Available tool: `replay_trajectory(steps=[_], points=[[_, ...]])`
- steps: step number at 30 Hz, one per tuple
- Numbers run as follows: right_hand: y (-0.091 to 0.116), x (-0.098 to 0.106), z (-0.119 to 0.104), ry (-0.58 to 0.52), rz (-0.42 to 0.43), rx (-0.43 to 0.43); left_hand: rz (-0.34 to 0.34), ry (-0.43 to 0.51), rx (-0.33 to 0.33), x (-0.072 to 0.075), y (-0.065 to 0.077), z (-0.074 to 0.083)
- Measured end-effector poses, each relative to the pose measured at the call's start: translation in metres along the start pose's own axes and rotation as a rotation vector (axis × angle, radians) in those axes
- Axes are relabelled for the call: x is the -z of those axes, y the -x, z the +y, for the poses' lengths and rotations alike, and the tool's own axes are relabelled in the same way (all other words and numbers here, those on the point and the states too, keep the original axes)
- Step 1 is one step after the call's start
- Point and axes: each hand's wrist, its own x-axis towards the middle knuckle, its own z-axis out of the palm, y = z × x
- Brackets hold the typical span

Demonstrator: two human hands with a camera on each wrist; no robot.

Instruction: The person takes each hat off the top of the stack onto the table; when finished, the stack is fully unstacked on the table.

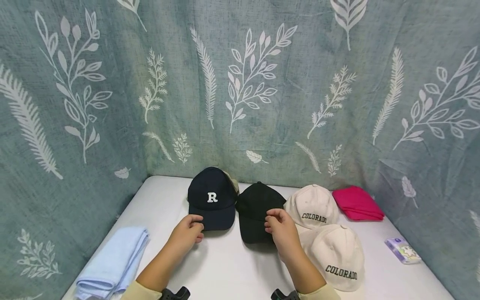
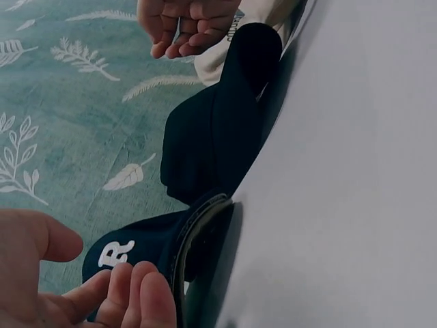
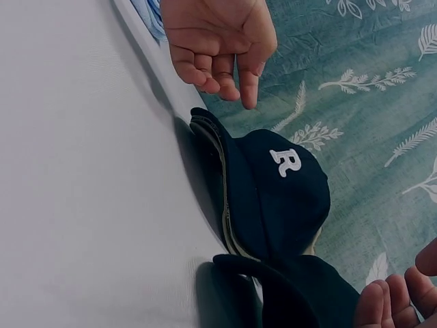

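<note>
A navy baseball cap with a white letter R stands at the back of the table, and a beige edge shows behind it. Just in front of its brim is my left hand, fingers loosely bent and holding nothing. To the right of that cap sits a plain black cap. My right hand hovers at the black cap's right side, overlapping it in the head view. Nothing shows between its relaxed fingers, and the right wrist view has its fingertips beside the black crown.
Two cream caps reading COLORADO, one farther back and one nearer, sit right of the black cap. Beyond are a folded magenta cloth and a small tissue packet. A folded light blue towel lies left. Patterned curtains enclose the table.
</note>
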Motion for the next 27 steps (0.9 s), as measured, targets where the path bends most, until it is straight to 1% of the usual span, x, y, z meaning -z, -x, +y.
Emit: replay_trajectory(steps=[8, 12, 15, 19, 23, 27], points=[[-0.009, -0.020, 0.005, 0.009, -0.004, 0.003, 0.082, -0.010, 0.038, 0.009, -0.009, -0.010], [-0.012, -0.029, 0.008, 0.030, 0.010, 0.004, 0.119, 0.003, 0.079, 0.010, -0.011, -0.017], [-0.016, -0.035, 0.009, 0.048, 0.013, 0.011, 0.140, 0.033, 0.113, 0.011, -0.012, -0.020], [-0.019, -0.044, 0.008, 0.092, -0.001, 0.029, 0.157, 0.089, 0.134, 0.012, -0.015, -0.024], [-0.023, -0.053, 0.006, 0.144, -0.004, 0.037, 0.154, 0.159, 0.153, 0.013, -0.019, -0.025], [-0.027, -0.063, 0.006, 0.163, -0.044, 0.030, 0.150, 0.206, 0.174, 0.012, -0.022, -0.025]])
